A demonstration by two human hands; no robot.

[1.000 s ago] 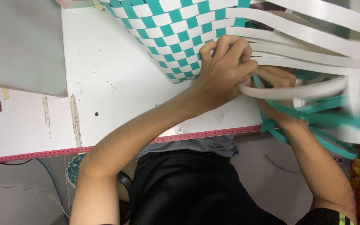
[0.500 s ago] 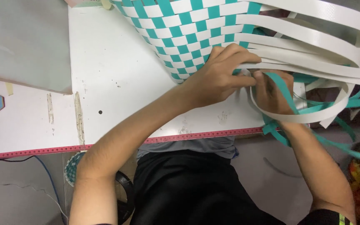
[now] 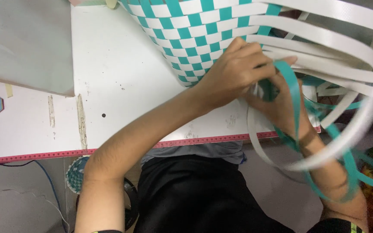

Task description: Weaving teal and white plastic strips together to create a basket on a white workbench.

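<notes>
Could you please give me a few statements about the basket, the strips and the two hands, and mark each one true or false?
1. The woven basket has a teal and white checked pattern. True.
2. The left hand rests at the edge of the woven part. True.
3. The right hand lies flat on the white table, away from the strips. False: it is among the loose strips, close against the left hand.
4. A teal strip loops over the right hand. True.
5. The loose white strips are all woven in. False: they trail free to the right.
6. The table's near edge is blue. False: it is a red band.
</notes>
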